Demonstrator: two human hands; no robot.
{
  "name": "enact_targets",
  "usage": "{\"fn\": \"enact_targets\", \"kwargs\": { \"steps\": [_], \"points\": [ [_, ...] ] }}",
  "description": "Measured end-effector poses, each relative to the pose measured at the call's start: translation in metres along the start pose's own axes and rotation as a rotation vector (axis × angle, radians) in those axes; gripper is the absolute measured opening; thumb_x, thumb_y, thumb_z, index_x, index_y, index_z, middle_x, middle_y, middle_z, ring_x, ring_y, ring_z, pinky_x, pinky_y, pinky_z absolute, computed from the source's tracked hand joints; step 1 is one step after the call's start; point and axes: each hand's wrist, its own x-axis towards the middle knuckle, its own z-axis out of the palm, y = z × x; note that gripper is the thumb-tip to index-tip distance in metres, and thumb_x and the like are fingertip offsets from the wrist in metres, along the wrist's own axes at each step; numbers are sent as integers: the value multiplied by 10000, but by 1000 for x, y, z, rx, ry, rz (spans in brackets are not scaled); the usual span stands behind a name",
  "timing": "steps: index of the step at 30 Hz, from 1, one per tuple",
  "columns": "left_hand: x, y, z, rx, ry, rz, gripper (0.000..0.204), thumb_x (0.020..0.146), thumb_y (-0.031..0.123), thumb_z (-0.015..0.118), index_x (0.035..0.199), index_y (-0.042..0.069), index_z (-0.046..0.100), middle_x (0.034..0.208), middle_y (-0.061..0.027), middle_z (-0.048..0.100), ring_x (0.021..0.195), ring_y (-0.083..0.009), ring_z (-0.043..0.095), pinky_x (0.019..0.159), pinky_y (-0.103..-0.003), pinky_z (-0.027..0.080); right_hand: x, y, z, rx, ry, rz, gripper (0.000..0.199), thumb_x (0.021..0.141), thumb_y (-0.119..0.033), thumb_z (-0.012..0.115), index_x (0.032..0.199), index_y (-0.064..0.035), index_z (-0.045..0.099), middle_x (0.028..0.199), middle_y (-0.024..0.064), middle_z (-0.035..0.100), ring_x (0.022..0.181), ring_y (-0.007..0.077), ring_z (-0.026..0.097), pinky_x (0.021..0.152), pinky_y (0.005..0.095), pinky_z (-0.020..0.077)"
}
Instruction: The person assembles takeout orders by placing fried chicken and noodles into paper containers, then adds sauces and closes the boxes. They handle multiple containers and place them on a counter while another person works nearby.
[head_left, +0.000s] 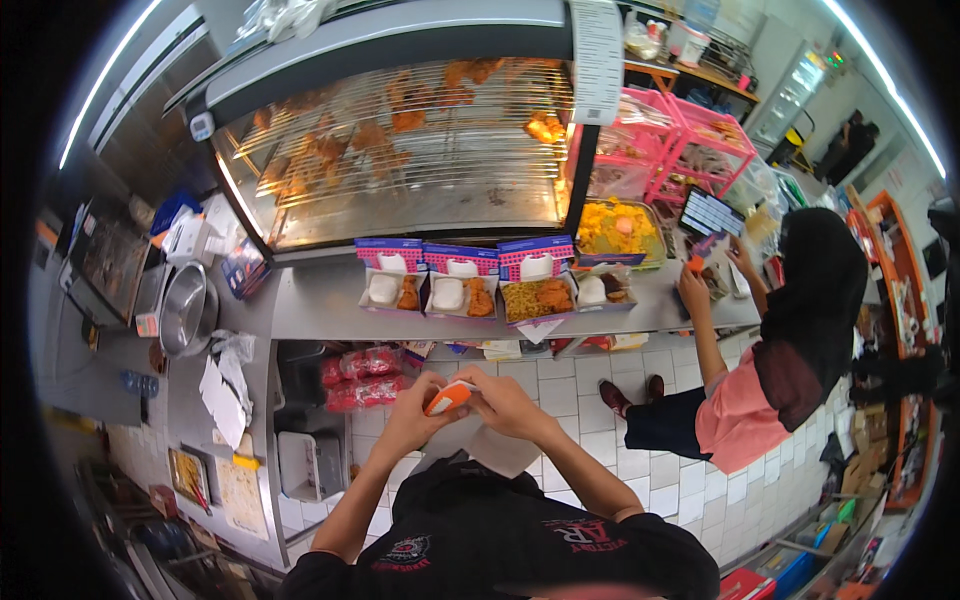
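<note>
In front of my chest, my left hand point(410, 415) and my right hand point(510, 405) both grip a small orange-and-white object point(449, 398), whose exact kind I cannot make out. My left fingers wrap its left side, and my right fingers close on its upper right. Below my right hand hangs a pale sheet point(503, 452), perhaps paper; how it is held is hidden. Beyond my hands, on the steel counter point(640, 318), several open meal boxes point(460, 295) stand in a row with white or yellow rice and fried chicken in them.
A lit glass display warmer point(400, 150) with fried chicken on wire racks stands behind the boxes. Right of it sit a tray of yellow rice point(620, 232) and a tablet point(711, 214). A co-worker point(770, 350) stands at my right. A steel bowl point(188, 310) rests on the left counter.
</note>
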Motion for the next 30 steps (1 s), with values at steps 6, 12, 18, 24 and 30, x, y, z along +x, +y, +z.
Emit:
{"fn": "enact_targets", "kwargs": {
  "steps": [6,12,18,24,30],
  "points": [
    [-74,-25,-34,71,254,364,270,943,159,730,1184,45,689,1024,-136,720,773,-227,678,711,-314,541,39,-10,45,224,-156,-117,211,986,-69,615,1190,-67,557,960,193,713,886,380,727,746,413,546],
    [-185,-59,-52,154,723,111,249,926,194,757,1114,42,694,1007,-116,730,780,-251,700,706,-311,560,61,-64,158,213,-370,-269,173,1006,-86,626,1166,-22,610,1046,160,706,994,282,705,817,370,555],
    [-320,-107,-64,356,1224,88,279,889,150,793,1127,40,696,1066,-128,739,853,-267,735,720,-317,593,45,-140,303,293,-548,-309,129,999,-111,662,1054,3,687,1091,125,686,1018,243,669,877,345,535],
    [-499,-179,-91,145,1594,-152,277,910,51,751,1181,32,695,1197,-151,714,834,-226,742,683,-327,579,-8,-227,500,115,-721,-662,216,950,-112,696,1146,-20,685,1071,136,679,1005,288,656,863,359,529],
    [-667,-218,-123,-41,1591,-155,409,906,-27,714,1299,38,622,1340,-157,647,1005,-230,726,772,-332,567,-45,-308,671,-141,-762,-913,141,868,-8,667,839,-32,531,832,130,555,810,335,573,738,468,473]
  ]
}}
